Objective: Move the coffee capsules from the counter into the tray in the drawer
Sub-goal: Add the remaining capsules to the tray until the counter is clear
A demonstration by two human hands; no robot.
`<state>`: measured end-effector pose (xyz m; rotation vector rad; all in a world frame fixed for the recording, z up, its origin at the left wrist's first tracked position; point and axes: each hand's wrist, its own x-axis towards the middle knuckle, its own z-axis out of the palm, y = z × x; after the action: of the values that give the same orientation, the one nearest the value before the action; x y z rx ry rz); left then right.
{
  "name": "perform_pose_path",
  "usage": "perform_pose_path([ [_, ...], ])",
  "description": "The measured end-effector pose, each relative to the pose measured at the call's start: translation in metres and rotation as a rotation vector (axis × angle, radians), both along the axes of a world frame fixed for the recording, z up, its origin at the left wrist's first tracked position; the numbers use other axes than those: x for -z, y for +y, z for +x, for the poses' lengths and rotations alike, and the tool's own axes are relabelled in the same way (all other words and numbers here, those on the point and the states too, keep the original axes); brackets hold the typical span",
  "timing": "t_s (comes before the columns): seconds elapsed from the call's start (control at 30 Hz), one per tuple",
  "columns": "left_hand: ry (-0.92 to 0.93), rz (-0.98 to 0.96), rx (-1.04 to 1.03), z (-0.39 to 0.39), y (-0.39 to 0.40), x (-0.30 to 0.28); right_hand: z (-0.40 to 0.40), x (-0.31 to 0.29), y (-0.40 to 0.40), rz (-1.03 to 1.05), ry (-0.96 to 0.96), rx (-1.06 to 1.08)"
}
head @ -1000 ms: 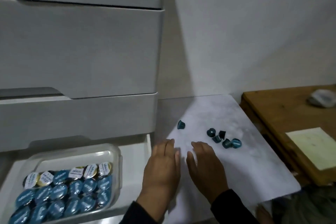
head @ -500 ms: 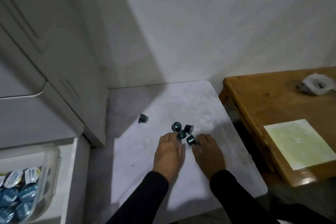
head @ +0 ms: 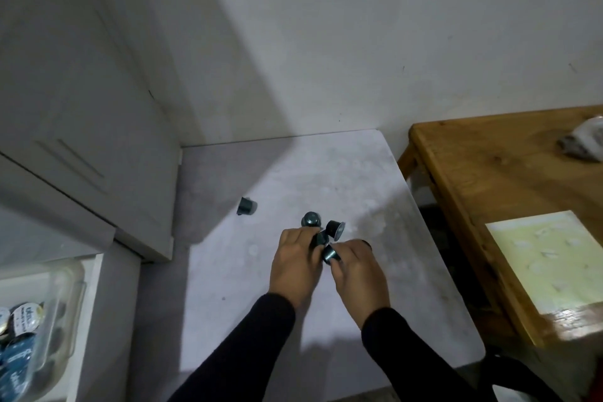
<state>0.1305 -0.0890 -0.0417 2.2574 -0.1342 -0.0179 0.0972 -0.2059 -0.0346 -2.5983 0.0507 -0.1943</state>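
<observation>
Both hands are now closing on the clustered capsules: my right hand (head: pixel 357 266) is pinching one capsule (head: pixel 330 253), my left hand (head: pixel 295 263) is curling onto another capsule (head: pixel 321 238) for gathering.

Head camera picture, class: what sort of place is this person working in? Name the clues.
Probably a home kitchen or coffee corner. Clues: dark coffee capsules loose on a pale counter, a clear tray of foil-topped capsules in an open drawer, grey cabinet fronts, and a wooden table alongside.
</observation>
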Motion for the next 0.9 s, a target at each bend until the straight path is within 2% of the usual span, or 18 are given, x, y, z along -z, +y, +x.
perform_pose_path([
  [0.13, -0.138, -0.031, -0.037, -0.003, 0.009, 0.007, -0.005, 0.006, 0.006, 0.037, -0.027, 0.001],
  [0.17, -0.154, -0.048, -0.056, -0.004, 0.011, 0.009, -0.008, 0.007, 0.007, 0.102, -0.02, 0.017],
  [0.3, -0.117, -0.126, -0.078, -0.01, 0.017, 0.011, -0.018, 0.009, 0.012, 0.4, 0.07, 0.093],
  [0.37, -0.099, -0.149, -0.054, -0.01, 0.017, 0.011, -0.021, 0.01, 0.015, 0.403, 0.066, 0.094],
  [0.53, -0.028, -0.166, -0.096, -0.005, 0.013, 0.009, -0.022, 0.01, 0.019, 0.463, -0.017, 0.214],
  [0.73, 0.163, -0.397, -0.225, -0.002, 0.007, -0.003, -0.016, 0.013, 0.016, 0.569, 0.102, 0.329],
  [0.9, 0.289, -0.538, -0.298, -0.007, 0.01, -0.02, -0.018, -0.001, 0.018, 0.603, 0.186, 0.325],
])
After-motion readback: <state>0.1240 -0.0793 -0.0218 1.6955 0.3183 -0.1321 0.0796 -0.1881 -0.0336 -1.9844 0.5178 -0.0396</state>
